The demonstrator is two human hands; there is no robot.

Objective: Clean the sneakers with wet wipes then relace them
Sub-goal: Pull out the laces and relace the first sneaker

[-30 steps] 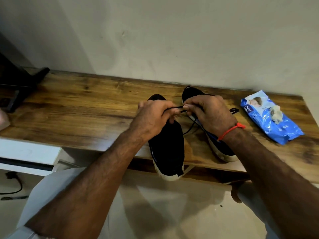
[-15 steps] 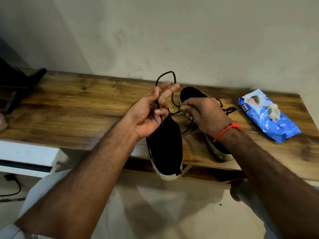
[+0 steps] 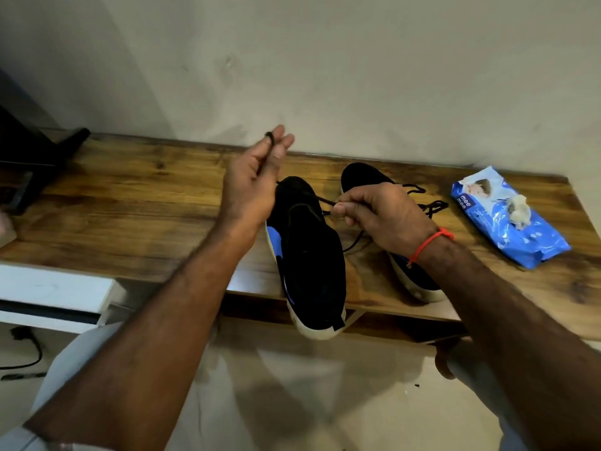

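Two black sneakers with white soles lie on a wooden shelf (image 3: 130, 222). The left sneaker (image 3: 309, 255) hangs its heel over the front edge. The right sneaker (image 3: 361, 177) is partly hidden under my right wrist. My left hand (image 3: 253, 187) is raised above the left sneaker's toe, with a black lace (image 3: 265, 157) running between its nearly straight fingers. My right hand (image 3: 380, 213) pinches another part of the lace just right of that sneaker. More lace (image 3: 429, 208) lies loose behind my right hand.
A blue wet-wipe pack (image 3: 507, 219) with a crumpled wipe (image 3: 518, 211) on it lies at the shelf's right end. A dark stand (image 3: 35, 164) occupies the far left. A white unit (image 3: 52, 294) sits below left. The wall rises right behind the shelf.
My left hand has turned palm-up and moved up and left, pulling the lace out longer. My right hand stayed by the sneakers, still pinching the lace.
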